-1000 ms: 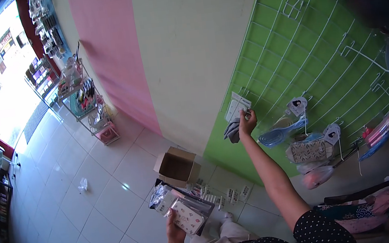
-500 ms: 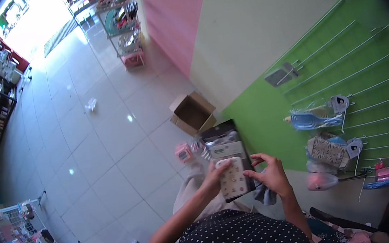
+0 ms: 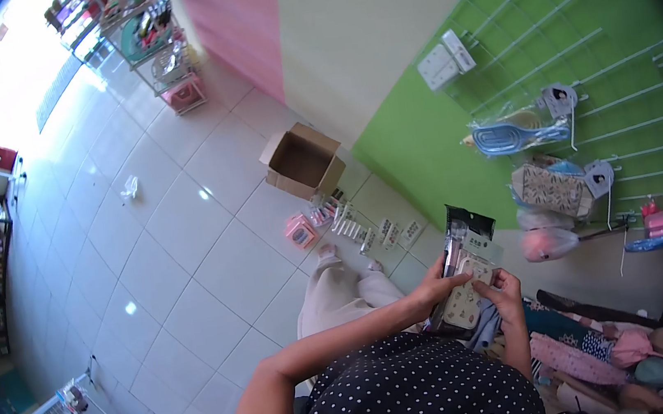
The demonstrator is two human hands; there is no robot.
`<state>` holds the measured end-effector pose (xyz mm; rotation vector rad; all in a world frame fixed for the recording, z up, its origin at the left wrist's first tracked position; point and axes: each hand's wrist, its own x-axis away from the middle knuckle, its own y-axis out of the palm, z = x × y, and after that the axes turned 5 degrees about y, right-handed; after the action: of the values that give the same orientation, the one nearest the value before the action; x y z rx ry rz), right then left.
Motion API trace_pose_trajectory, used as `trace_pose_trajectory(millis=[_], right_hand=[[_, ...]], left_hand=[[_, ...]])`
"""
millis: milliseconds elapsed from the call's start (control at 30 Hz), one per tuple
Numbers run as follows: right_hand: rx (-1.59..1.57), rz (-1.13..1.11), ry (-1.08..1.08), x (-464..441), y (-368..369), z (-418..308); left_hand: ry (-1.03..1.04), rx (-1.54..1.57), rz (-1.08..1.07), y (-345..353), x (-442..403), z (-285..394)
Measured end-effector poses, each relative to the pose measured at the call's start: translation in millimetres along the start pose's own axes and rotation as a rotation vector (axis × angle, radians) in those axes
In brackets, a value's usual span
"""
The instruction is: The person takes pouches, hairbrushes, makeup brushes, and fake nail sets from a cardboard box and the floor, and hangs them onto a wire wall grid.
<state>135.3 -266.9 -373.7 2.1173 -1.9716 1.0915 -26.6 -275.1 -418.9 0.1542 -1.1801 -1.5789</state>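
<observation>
My left hand [image 3: 438,283] is closed on a stack of packaged items, with a cream patterned case [image 3: 465,294] on top and a dark clear-fronted package [image 3: 470,225] behind it. At the stack's right side my right hand [image 3: 503,292] has its thumb on the patterned case. A grey-blue cloth item [image 3: 488,322] hangs below my right hand. On the green wall grid [image 3: 567,33], a white patterned case [image 3: 440,66] hangs at the upper left, above blue brushes [image 3: 517,136] and a leaf-patterned pouch [image 3: 552,186].
An open cardboard box [image 3: 303,161] stands on the tiled floor by the wall. Pink packages [image 3: 300,231] and several small white-carded items [image 3: 348,228] lie near my feet. Fabric goods [image 3: 581,354] are at the lower right, a shelf rack [image 3: 155,51] at the upper left.
My right hand has come from the wall grid to the stack, leaving a patterned case hanging. Both hands with the stack have since shifted right in view.
</observation>
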Motion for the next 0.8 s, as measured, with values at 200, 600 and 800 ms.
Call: trace_pose_trajectory(millis=[200, 600, 800], right_hand=[[-0.489, -0.163, 0.172, 7, -23, 18], [-0.312, -0.075, -0.342, -79, 36, -79], [-0.189, -0.012, -0.576, -136, 89, -140]], left_hand=[[-0.142, 0.144, -0.154, -7, -4, -4], [0.11, 0.27, 0.353, -111, 9, 18], [0.516, 0.435, 0.499, -178, 53, 47]])
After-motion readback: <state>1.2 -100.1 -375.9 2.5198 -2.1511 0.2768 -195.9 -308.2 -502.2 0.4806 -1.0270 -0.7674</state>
